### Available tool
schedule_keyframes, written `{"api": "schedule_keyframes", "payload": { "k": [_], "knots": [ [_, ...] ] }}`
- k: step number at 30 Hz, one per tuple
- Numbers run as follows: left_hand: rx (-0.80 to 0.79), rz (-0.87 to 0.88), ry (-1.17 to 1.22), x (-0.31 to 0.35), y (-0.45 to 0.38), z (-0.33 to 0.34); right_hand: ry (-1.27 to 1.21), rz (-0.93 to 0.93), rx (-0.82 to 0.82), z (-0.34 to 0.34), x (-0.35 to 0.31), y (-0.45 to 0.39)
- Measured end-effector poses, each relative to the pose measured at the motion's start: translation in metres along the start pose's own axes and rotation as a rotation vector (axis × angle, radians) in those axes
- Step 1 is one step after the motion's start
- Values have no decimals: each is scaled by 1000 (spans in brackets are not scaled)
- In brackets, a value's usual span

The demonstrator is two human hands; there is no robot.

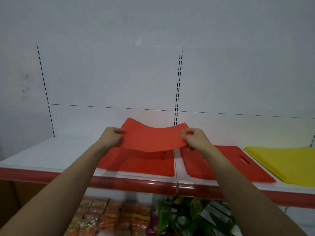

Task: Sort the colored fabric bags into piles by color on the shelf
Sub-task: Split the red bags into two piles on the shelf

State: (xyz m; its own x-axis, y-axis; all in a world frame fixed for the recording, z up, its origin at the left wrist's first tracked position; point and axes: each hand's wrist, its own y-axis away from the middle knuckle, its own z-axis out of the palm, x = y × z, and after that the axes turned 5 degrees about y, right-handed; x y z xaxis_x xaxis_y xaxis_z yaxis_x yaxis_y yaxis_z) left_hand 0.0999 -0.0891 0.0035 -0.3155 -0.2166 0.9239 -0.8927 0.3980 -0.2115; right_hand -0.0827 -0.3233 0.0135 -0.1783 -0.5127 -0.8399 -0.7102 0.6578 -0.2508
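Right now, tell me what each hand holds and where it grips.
Both hold one red bag above the shelf. The left hand pinches its left edge, the right hand its right edge; it sags between them.

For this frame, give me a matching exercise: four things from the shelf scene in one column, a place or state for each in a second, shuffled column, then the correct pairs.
Things
1. held red bag
2. red pile with a handle slot
3. yellow pile
4. snack packets

Places or states
A. farthest right on the shelf
B. on the level below the red shelf edge
C. sagging in the air, pinched at both sides by the left hand and right hand
D. lying flat just right of the clear divider

Pairs: 1-C, 2-D, 3-A, 4-B
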Motion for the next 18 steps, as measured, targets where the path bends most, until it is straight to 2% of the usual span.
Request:
{"api": "schedule_keyframes", "payload": {
  "k": [2,4,9,18],
  "knots": [
    [-3,-18,64,14,8,17,-24,25,-96,-24,1,3],
    [-32,-35,100,27,19,38,-13,15,-115,-47,9,3],
    [-115,-71,139,53,39,98,29,53,-90,-105,40,0],
    [-212,-96,7,61,64,207,171,181,-47,-181,122,4]
  ]
}}
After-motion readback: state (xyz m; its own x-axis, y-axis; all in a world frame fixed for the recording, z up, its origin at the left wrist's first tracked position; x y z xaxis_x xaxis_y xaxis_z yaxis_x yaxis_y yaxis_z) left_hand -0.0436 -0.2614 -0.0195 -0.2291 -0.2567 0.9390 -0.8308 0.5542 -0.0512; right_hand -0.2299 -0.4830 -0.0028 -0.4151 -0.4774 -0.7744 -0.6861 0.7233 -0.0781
